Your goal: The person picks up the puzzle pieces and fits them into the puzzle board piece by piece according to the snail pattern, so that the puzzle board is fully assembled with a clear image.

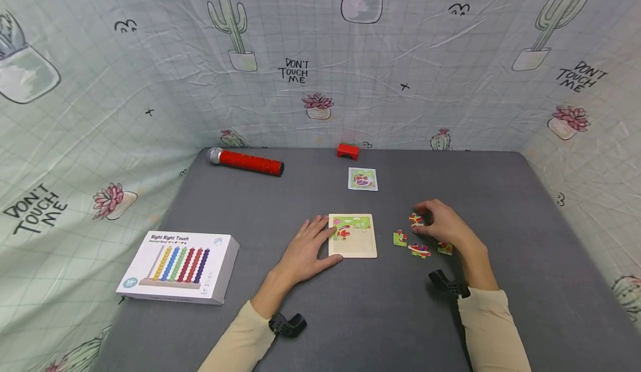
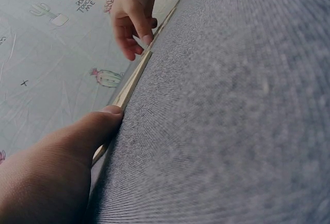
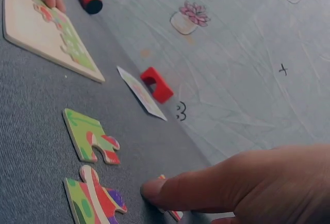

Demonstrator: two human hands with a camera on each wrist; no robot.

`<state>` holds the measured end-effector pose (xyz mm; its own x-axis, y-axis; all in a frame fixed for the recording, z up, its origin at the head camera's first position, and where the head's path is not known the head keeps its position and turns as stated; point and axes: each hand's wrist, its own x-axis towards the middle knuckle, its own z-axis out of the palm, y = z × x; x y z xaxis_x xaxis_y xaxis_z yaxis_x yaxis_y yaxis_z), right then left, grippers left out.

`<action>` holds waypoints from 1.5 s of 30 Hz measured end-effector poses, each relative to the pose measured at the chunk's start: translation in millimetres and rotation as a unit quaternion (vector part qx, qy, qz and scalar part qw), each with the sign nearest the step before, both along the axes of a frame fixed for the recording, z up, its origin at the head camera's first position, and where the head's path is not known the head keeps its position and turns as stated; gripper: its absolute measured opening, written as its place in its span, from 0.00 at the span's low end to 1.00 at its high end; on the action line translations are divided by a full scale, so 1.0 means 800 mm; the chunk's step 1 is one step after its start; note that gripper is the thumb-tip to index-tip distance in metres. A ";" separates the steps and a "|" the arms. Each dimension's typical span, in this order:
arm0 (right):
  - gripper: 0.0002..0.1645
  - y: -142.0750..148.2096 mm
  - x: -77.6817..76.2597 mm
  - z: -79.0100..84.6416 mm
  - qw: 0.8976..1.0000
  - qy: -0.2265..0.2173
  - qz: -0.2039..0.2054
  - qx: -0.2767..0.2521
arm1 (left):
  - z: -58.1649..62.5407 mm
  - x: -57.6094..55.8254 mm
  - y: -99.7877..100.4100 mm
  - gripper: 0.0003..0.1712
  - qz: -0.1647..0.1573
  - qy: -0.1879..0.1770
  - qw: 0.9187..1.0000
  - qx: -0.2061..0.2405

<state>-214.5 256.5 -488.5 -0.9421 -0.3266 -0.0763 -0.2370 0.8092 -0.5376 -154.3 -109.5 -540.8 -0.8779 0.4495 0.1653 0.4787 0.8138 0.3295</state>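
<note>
My left hand (image 1: 305, 252) lies spread at the left side of a square wooden puzzle board (image 1: 355, 248), with a fingertip over its left edge and the thumb by its lower left corner. Green puzzle pieces with a bit of red fill the board's upper part; bare wood shows below. To the right, my right hand (image 1: 443, 224) pinches a red and white puzzle piece (image 1: 415, 220) between thumb and fingers, low over the table. In the right wrist view the thumb mostly hides it. Nearby lie a green corner piece (image 3: 85, 131), a striped piece (image 3: 98, 201) and another piece (image 1: 444, 248) beside the right wrist.
Behind the board lies a small picture card (image 1: 363, 179), with a red arched block (image 1: 348, 150) beyond it. A red glitter microphone (image 1: 250, 162) rests at the back left. At the left stands a white bead-toy box (image 1: 175, 266). A printed cloth (image 1: 400, 116) surrounds the grey table.
</note>
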 end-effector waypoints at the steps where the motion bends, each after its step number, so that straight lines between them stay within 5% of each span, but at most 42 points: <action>1: 0.34 0.001 0.000 -0.001 1.000 -0.001 0.001 0.004 | 0.000 0.000 0.000 0.42 0.000 0.000 1.000 0.000; 12: 0.25 0.000 -0.006 -0.004 1.000 0.001 0.025 0.016 | 0.002 0.002 0.000 0.42 0.001 0.000 1.000 0.004; 30: 0.11 -0.005 0.004 0.010 0.999 0.022 -0.015 -0.025 | 0.002 0.001 0.000 0.42 0.000 -0.004 1.000 0.003; 37: 0.12 -0.026 0.004 0.014 0.998 0.036 -0.037 -0.047 | 0.002 0.000 0.000 0.42 -0.003 0.000 1.000 0.005; 45: 0.10 -0.065 0.011 0.016 0.995 0.066 -0.017 -0.076 | 0.001 0.001 0.000 0.42 -0.005 0.004 1.000 0.008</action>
